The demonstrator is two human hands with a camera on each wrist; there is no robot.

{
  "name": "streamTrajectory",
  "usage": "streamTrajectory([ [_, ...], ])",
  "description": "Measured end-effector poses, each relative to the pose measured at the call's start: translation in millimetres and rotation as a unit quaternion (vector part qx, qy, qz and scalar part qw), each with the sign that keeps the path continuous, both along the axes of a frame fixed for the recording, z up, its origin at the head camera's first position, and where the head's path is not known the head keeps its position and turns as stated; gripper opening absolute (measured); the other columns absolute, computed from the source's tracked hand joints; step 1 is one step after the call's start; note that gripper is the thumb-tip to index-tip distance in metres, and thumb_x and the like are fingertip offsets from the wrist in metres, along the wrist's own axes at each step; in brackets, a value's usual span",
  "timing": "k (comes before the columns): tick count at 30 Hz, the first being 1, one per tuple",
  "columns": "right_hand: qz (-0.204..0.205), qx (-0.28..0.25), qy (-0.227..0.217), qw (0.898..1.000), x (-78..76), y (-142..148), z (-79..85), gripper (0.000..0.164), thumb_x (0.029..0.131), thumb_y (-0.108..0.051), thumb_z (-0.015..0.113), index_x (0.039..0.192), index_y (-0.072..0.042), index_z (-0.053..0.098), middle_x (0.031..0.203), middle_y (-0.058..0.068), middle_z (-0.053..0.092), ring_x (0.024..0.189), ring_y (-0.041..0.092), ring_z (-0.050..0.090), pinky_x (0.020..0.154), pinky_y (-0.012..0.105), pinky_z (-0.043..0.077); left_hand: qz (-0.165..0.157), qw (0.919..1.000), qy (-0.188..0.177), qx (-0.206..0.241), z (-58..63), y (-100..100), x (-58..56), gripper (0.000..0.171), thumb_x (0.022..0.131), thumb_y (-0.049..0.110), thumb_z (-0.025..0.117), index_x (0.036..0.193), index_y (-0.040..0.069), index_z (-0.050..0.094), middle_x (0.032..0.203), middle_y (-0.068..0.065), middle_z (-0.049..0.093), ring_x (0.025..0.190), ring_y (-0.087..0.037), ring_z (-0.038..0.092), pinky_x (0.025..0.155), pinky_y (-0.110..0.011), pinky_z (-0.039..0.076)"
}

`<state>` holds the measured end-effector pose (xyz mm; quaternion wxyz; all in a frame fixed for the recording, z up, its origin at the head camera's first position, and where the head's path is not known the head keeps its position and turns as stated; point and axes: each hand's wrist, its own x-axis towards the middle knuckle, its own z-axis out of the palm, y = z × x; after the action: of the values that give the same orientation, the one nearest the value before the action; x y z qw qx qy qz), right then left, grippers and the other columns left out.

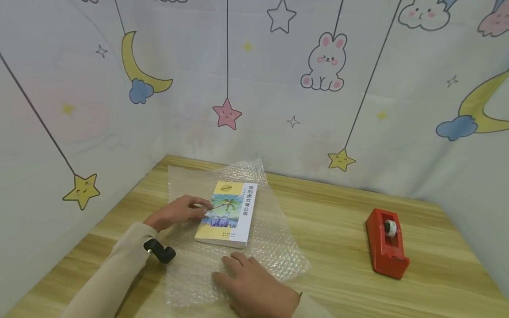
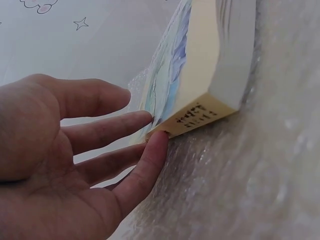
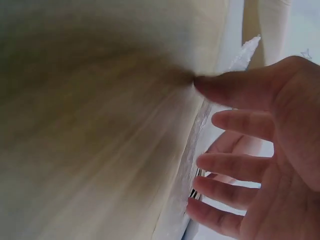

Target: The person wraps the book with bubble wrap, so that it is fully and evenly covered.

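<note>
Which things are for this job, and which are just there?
For the job, it seems:
yellow-and-white paperback book
clear plastic bubble wrap underneath
perhaps the red, boxy tape dispenser, untouched

Just there:
white, cartoon-printed backdrop

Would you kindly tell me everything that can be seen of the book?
The book looks like a paperback. Its yellow-and-white cover carries a colourful palm-tree picture, with dark Chinese characters running down a white strip at the right. The yellow spine bears dark print, and pale page edges show at the near end. Closed and face up, it lies slightly slanted on clear bubble wrap. Fingers of the left hand touch its left side.
</note>
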<state>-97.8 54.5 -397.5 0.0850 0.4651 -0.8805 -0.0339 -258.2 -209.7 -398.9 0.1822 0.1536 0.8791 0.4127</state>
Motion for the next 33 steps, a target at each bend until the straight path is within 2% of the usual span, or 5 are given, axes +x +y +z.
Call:
streamTrajectory([
  [13,-0.029,0.035,0.107,0.993,7.4,-7,-3.1,0.035,0.088,-0.028,0.066,0.121,-0.027,0.058,0.121,-0.004,0.062,0.114,0.017,0.060,0.078,0.030,0.053,-0.029,0.9993,-0.002,0.025,2.0,-6,2.5,0.038,0.102,0.024,0.056,0.136,0.008,0.062,0.151,-0.021,0.050,0.129,-0.031,0.057,0.099,-0.041,0.053],
  [17,-0.078,0.075,0.080,0.991,10.6,-9,-3.5,0.041,0.093,-0.029,0.061,0.134,-0.025,0.054,0.132,-0.002,0.060,0.124,0.020,0.058,0.088,0.041,0.056,-0.037,0.9990,-0.004,0.024,3.3,-4,2.3,0.040,0.101,0.024,0.056,0.137,0.007,0.061,0.154,-0.022,0.046,0.135,-0.035,0.052,0.103,-0.046,0.051],
  [21,-0.112,0.090,0.069,0.987,10.5,-7,-2.7,0.043,0.095,-0.030,0.060,0.137,-0.026,0.053,0.133,-0.002,0.060,0.121,0.020,0.058,0.083,0.043,0.055,-0.035,0.9993,-0.010,0.012,5.2,-2,2.1,0.038,0.102,0.024,0.055,0.135,0.009,0.063,0.155,-0.022,0.044,0.140,-0.038,0.047,0.105,-0.048,0.050],
  [28,-0.117,0.055,0.008,0.992,1.0,2,4.6,0.038,0.095,-0.024,0.060,0.133,-0.029,0.055,0.137,-0.007,0.062,0.116,0.015,0.064,0.079,0.039,0.056,-0.036,0.9992,-0.014,0.003,8.5,-5,3.2,0.037,0.103,0.027,0.053,0.134,0.010,0.065,0.153,-0.021,0.048,0.141,-0.038,0.046,0.109,-0.050,0.047],
  [33,-0.102,-0.018,-0.027,0.994,-11.8,9,13.0,0.036,0.092,-0.013,0.062,0.125,-0.027,0.066,0.122,-0.011,0.073,0.090,0.009,0.072,0.065,0.027,0.054,-0.041,0.9989,-0.024,0.007,11.6,-11,5.2,0.040,0.103,0.032,0.053,0.136,0.011,0.062,0.150,-0.016,0.053,0.135,-0.030,0.051,0.107,-0.046,0.047],
])
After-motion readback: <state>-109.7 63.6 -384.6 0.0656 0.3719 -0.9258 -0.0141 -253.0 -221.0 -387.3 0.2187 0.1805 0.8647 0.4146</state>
